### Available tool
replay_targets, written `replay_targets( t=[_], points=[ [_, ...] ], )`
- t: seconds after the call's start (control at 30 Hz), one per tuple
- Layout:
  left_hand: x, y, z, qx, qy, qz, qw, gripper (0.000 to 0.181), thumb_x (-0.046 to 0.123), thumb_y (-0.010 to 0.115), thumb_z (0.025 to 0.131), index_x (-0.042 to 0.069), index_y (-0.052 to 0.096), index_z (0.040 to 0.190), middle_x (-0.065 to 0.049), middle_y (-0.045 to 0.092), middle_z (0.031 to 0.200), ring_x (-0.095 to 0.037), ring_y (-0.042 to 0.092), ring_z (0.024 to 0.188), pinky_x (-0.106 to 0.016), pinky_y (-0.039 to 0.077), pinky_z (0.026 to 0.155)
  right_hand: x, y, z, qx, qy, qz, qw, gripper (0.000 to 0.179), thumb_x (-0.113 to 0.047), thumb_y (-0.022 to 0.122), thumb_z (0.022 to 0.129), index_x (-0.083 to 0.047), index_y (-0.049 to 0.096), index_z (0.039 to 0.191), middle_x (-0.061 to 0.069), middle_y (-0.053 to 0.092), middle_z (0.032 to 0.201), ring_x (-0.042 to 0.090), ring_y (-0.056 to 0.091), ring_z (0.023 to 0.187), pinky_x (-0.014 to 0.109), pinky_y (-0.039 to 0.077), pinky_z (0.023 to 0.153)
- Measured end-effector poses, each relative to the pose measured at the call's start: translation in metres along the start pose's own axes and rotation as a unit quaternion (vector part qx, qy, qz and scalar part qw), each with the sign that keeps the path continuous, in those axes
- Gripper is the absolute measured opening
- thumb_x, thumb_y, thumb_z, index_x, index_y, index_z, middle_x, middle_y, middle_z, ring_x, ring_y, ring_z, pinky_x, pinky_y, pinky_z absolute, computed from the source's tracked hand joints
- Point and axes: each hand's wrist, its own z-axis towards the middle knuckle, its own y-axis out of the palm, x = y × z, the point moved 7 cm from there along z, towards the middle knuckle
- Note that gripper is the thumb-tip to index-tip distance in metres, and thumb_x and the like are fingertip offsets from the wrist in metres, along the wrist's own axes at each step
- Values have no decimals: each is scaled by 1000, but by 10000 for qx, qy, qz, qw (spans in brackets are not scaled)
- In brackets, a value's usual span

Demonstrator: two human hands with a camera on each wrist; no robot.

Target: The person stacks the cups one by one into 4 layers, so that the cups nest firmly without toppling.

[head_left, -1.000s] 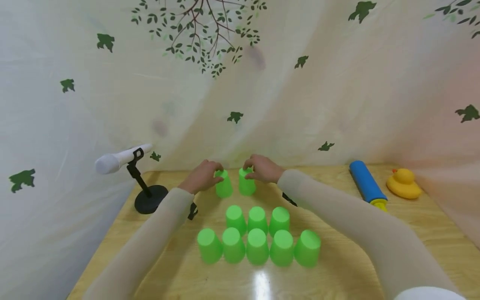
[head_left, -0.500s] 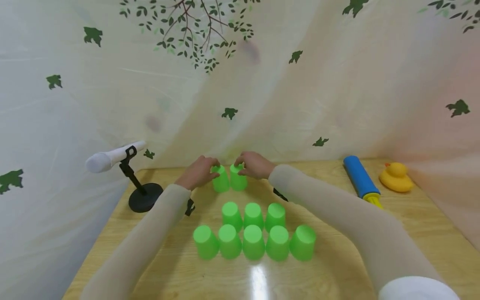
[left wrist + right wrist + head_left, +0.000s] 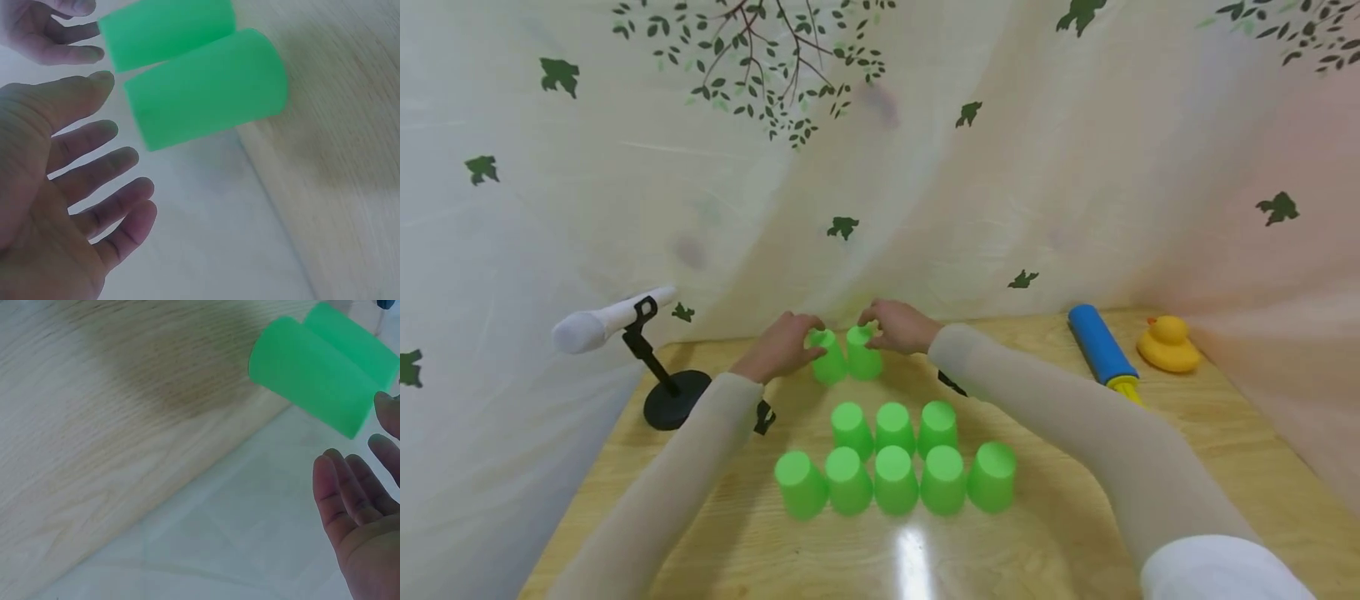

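Two green cups stand upside down side by side near the table's back edge, a left cup [image 3: 830,365] and a right cup [image 3: 866,360]. My left hand [image 3: 781,347] is beside the top of the left cup. The left wrist view shows this hand [image 3: 59,181] with fingers spread and relaxed, a small gap between them and the left cup [image 3: 206,94]. At the right cup's top is my right hand [image 3: 901,327]. In the right wrist view its loosely bent fingers [image 3: 331,500] are apart from the right cup [image 3: 312,375], thumb close to the cup's base.
Nearer me are a row of three upturned green cups [image 3: 894,427] and a longer row of several more [image 3: 896,483]. A white microphone [image 3: 602,323] on a black stand [image 3: 676,400] is at left. A blue cylinder with a yellow end [image 3: 1101,343] and rubber duck [image 3: 1168,346] lie right.
The two back cups, apart one second ago, now stand next to each other. Both hands have come closer together with them and their fingers have loosened. The head view has shifted slightly.
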Motion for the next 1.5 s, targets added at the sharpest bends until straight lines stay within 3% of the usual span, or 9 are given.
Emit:
replay_targets(
  t=[0.13,0.3,0.63,0.8,1.0,1.1,1.27,1.5],
  points=[
    [6,-14,-7,233,246,-72,9994,39,19,71,86,-4,60,117,-18,59,116,-35,48,105,-46,41,91,4,-10,-3,100,-48,131,9999,39,-18,70,88,-4,60,123,13,55,119,30,56,105,33,47,85],
    [19,-22,-23,188,466,-59,9987,39,21,70,87,-2,60,117,-15,59,116,-31,48,104,-44,42,90,5,-24,-17,200,-258,246,9992,36,-20,68,89,-5,61,121,10,56,116,29,56,105,34,47,84],
    [59,-11,-64,-19,1232,277,9920,36,27,72,86,6,63,114,-4,60,109,-22,52,99,-38,45,84,2,-41,-65,507,-672,67,9964,27,-23,69,88,-10,64,112,1,58,108,19,57,98,33,48,82],
    [73,-7,-76,11,1536,311,9876,37,29,72,85,7,63,114,-4,61,109,-22,52,99,-37,45,83,6,-51,-92,731,-656,144,9951,27,-25,69,88,-13,64,112,-1,57,106,16,57,96,34,50,76],
    [76,-6,-82,-21,1460,262,9889,38,30,72,85,8,63,114,-4,61,110,-21,52,100,-37,46,83,4,-56,-118,822,-782,303,9931,30,-26,68,89,-13,62,115,-1,56,109,16,55,99,33,48,80],
    [75,-4,-83,-84,1392,234,9900,38,30,72,85,8,62,115,-3,61,111,-21,51,103,-37,46,85,3,-51,-129,763,-823,332,9931,31,-26,67,89,-14,61,117,-1,55,110,17,55,99,33,47,83],
    [75,-4,-86,-115,1355,156,9906,38,31,71,85,10,63,115,-2,61,111,-20,50,103,-36,45,86,2,-40,-140,674,-856,227,9938,28,-27,70,87,-17,63,112,-6,55,106,12,55,93,31,50,76],
    [78,-1,-88,-157,1448,176,9892,38,31,72,84,10,63,114,0,61,109,-17,50,99,-34,46,83,-2,-21,-153,260,-1203,179,9922,24,-27,71,86,-20,63,109,-10,54,106,10,54,92,30,50,75]
  ],
)
